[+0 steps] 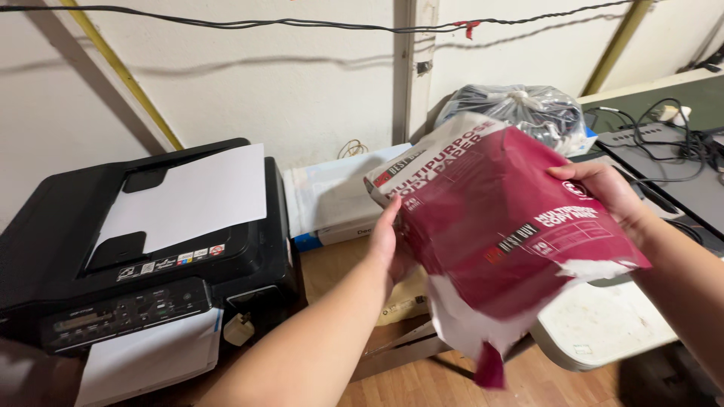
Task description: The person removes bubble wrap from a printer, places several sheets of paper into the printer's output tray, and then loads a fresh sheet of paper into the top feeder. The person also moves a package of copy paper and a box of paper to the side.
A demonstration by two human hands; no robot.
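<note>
Both hands hold the torn red paper pack (498,218) up beside the printer (143,249); left hand (386,243) grips its near edge, right hand (603,192) its far side, fingers closed; unwrapping looks underway, sheets to be pulled free.

printer (143,241) blocks left, bare floor (422,384) open below

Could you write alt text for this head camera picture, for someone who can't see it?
Two bare hands, left hand and right hand, hold a torn dark red paper ream wrapper above a wooden floor. Beside it, a black printer carries a white sheet.
</note>
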